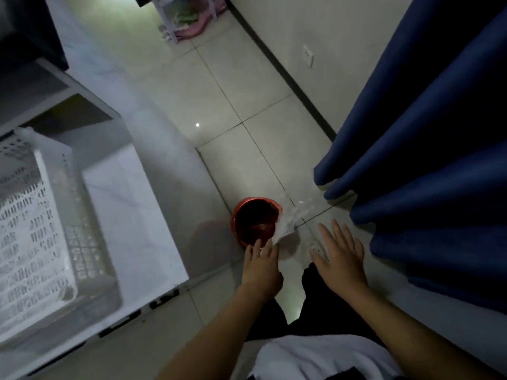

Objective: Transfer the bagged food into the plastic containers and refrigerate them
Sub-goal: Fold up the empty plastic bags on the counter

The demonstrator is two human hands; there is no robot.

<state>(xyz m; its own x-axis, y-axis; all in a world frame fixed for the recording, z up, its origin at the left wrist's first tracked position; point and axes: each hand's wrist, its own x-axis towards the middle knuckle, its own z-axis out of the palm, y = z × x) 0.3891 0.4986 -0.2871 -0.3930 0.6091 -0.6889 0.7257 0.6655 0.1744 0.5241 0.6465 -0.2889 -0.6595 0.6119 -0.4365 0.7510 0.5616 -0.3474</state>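
- The view looks steeply down at a pale tiled floor (241, 86) in dim light.
- A red bin (256, 221) stands on the floor just beside the corner of a white marble-look counter (129, 204); its dark inside is open to view.
- A clear plastic bag (289, 223) hangs blurred over the right rim of the bin, stretching from the left hand up toward the floor tiles beyond; what it holds cannot be made out.
- The left hand (260, 266) reaches out above the near rim of the bin, and its fingers (256, 246) pinch the lower end of the bag.
- The right hand (340, 257) is held out flat over the floor, right of the bin and apart from the bag, with its fingers (333, 231) straight and spread, holding nothing.
- A white perforated basket (41, 215) sits on the counter at the left edge of the view, well apart from both hands.
- A dark blue curtain (428, 138) hangs in folds along the right side, its hem near the right hand.
- Far up the floor, by the wall, stands a white rack (175, 26) with pink and green things on it, too small to tell.
- A white wall socket (308, 54) shows on the wall above a dark skirting strip.
- The person's dark trousers (315, 292) and white shirt (315, 355) fill the bottom of the view between the forearms.
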